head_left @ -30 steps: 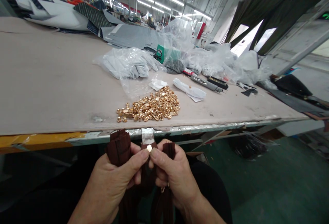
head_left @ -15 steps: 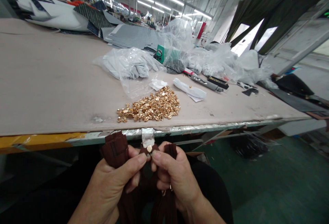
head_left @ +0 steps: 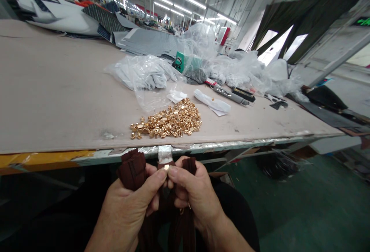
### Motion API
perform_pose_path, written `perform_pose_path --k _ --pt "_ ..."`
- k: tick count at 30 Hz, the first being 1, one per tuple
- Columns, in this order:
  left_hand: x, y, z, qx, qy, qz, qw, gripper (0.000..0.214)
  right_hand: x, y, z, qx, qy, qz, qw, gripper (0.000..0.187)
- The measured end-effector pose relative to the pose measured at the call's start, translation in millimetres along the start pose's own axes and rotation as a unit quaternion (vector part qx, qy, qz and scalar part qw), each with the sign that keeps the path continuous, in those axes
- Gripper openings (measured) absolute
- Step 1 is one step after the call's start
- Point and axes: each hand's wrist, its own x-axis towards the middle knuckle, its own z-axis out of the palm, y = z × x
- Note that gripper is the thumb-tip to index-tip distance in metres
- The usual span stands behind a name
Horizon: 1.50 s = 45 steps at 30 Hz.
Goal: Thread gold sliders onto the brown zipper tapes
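Observation:
My left hand (head_left: pixel 130 202) is closed round a folded bundle of dark brown zipper tape (head_left: pixel 132 170), its thumb and forefinger pinched at the middle. Facing it, my right hand (head_left: pixel 195 194) grips another brown length of zipper tape (head_left: pixel 189 165). Both thumb tips nearly meet at a small shiny gold metal piece (head_left: pixel 167 167) on the brown tape; fingers hide most of it. More brown strips hang below the hands, and a small gold part shows by the right fingers. Just beyond, a heap of loose gold metal pieces (head_left: pixel 173 120) lies on the table.
The table's taped front edge (head_left: pixel 208 144) runs just past my hands. Behind the heap lie a clear plastic bag (head_left: pixel 144 72), a folded white paper (head_left: pixel 212 102), a grey pen-like tool (head_left: pixel 231 94) and a black tray (head_left: pixel 243 93). Grey fabric sheets (head_left: pixel 150 40) are stacked farther back.
My thumbs have drawn closer together over the gold piece, covering more of the brown tape around it. Both hands still grip the tape. The camera view has shifted slightly.

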Motion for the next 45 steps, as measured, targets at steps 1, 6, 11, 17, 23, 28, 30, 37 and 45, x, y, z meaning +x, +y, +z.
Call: perform_pose_path --k 1,6,11,17,23,28,30,37,45 --pt "0 0 0.2 0.006 -0.002 0.006 1.0 0.035 1 -1 -2 -0.018 -0.002 0.0 1.0 0.028" --pt "-1 -1 -4.3 0.041 -0.021 0.009 0.999 0.037 5 -15 -6 -0.189 0.009 -0.096 0.977 0.031" --pt "0 -2 -7.2 0.028 -0.051 -0.022 0.998 0.039 3 -25 5 -0.293 0.01 -0.16 0.943 0.025" --pt "0 2 -1.9 -0.031 -0.045 -0.074 0.996 0.042 11 -26 18 -0.522 0.108 -0.321 0.783 0.021" --pt "3 9 5.0 -0.056 -0.047 -0.078 0.994 0.036 33 -42 32 -0.573 0.136 -0.356 0.726 0.021" --pt "-3 8 8.1 -0.041 -0.039 -0.079 0.995 0.037 17 -44 29 -0.454 0.001 -0.288 0.843 0.02" --pt "-8 3 8.9 -0.033 -0.068 -0.085 0.994 0.035 10 -44 23 -0.39 -0.028 -0.243 0.888 0.022" --pt "-8 -4 -5.2 -0.044 -0.113 -0.072 0.99 0.032 14 -55 8 -0.423 0.073 -0.234 0.873 0.025" --pt "-4 -2 -11.6 -0.037 -0.098 -0.068 0.992 0.03 35 -47 37 -0.698 0.122 -0.302 0.638 0.021"
